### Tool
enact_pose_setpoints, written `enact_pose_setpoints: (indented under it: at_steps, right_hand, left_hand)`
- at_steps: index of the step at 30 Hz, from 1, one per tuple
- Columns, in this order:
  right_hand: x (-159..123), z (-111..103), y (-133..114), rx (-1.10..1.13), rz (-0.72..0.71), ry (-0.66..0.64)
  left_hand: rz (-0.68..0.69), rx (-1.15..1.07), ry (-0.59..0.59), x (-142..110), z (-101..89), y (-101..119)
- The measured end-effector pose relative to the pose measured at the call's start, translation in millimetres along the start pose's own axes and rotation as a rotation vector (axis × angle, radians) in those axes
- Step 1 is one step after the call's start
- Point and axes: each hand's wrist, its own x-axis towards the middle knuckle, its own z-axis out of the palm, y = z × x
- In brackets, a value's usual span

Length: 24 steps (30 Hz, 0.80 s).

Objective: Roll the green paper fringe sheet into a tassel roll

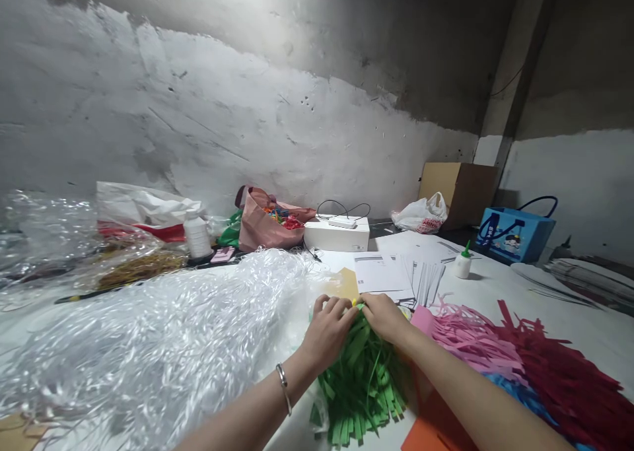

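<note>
A bundle of green fringed strips, like a tassel, hangs down toward me over the white tabletop. My left hand, with a silver bracelet on the wrist, has its fingers closed on the upper end of the green bundle. Right beside it, my right hand pinches the same top end. A small yellow piece shows between the fingertips; what it is cannot be made out. Pink fringe, dark red fringe and blue fringe lie to the right. An orange sheet is under my right forearm.
A large heap of shiny white strands covers the left side. Behind are a thread spool, a pink bag, a white box and printed papers. A glue bottle and blue basket stand right.
</note>
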Motion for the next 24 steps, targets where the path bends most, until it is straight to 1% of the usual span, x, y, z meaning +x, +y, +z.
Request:
enact_pose_setpoints:
  at_steps: [3,5,8,10,14,18,21,24]
  right_hand:
    - [3,-1,1,0.008,0.045,0.0]
    - [7,-4,3,0.002,0.092,0.005]
    - [14,-13,11,-0.028,0.185,0.016]
    - [20,-22,18,-0.05,0.249,0.02]
    - [30,-42,35,-0.072,0.339,0.035]
    - [38,-62,57,-0.078,0.434,0.086]
    - [40,-80,79,-0.072,0.521,0.156]
    - [37,-105,105,-0.052,0.611,0.268]
  left_hand:
    - [0.09,0.008,0.009,0,0.5,-2]
    - [0.126,-0.002,0.015,-2,-0.1,-3]
    - [0.14,-0.036,0.026,-5,-1.5,-4]
    - [0.117,-0.066,0.041,-7,-2.3,-4]
    - [0.001,-0.149,0.093,-10,-4.3,-7]
    - [-0.135,-0.263,0.143,-11,-8.5,-10]
    - [-0.262,-0.347,0.186,-9,-13.0,-10]
    - [-0.407,-0.442,0.236,-3,-18.5,-10]
